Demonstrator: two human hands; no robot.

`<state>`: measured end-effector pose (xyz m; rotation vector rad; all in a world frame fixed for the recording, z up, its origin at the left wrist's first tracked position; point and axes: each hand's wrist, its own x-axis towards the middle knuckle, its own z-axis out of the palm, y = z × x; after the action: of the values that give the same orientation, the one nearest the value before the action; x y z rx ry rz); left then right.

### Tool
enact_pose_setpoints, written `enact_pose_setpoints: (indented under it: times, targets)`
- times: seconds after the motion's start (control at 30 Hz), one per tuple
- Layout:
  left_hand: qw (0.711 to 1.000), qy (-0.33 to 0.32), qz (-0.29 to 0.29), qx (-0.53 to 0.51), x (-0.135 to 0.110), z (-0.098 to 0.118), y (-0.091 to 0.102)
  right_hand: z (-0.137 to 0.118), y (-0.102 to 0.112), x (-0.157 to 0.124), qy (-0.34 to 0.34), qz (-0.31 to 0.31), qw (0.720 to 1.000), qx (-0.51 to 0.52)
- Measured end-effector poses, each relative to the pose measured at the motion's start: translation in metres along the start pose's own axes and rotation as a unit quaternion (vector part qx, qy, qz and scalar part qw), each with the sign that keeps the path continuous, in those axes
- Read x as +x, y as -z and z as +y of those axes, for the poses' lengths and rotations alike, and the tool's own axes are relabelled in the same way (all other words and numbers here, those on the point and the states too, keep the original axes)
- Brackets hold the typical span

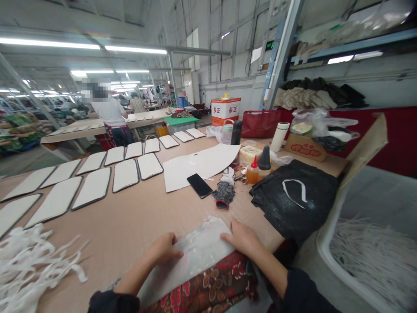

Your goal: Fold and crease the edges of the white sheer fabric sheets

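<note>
At lower left we see a heap of white strips (29, 261). At bottom centre our left hand (164, 250) grips the left edge of the pale sheet (202, 248) with curled fingers. Our right hand (243, 239) lies flat on the sheet's right edge, fingers released. Further right lies a black sheet (293, 195).

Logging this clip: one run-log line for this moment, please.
left hand on panel | right hand flat on panel | phone, glove beyond
</note>
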<state>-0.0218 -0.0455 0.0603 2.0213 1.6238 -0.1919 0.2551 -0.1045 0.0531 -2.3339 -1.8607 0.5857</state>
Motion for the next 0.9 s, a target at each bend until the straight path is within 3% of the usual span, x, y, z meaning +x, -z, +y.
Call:
enact_pose_setpoints:
  times: [0.13, 0.3, 0.47, 0.67, 0.9]
  targets:
    - [0.999, -0.023, -0.027, 0.002, 0.0, 0.002, 0.0, -0.01, -0.001, 0.003, -0.01, 0.005, 1.0, 0.006]
    - [0.998, -0.04, 0.02, 0.037, -0.008, 0.009, -0.004, -0.012, -0.007, -0.003, 0.025, 0.055, 0.998, 0.028]
    - [0.998, -0.056, 0.003, 0.038, -0.006, 0.007, 0.0, -0.011, -0.007, -0.004, 0.013, 0.022, 0.993, 0.116]
    - [0.997, -0.068, -0.028, -0.028, -0.002, 0.009, 0.004, -0.013, -0.008, 0.002, 0.05, 0.016, 0.982, 0.184]
    - [0.995, -0.05, -0.081, -0.008, -0.001, 0.024, 0.006, -0.009, -0.01, -0.005, 0.05, 0.072, 0.994, 0.069]
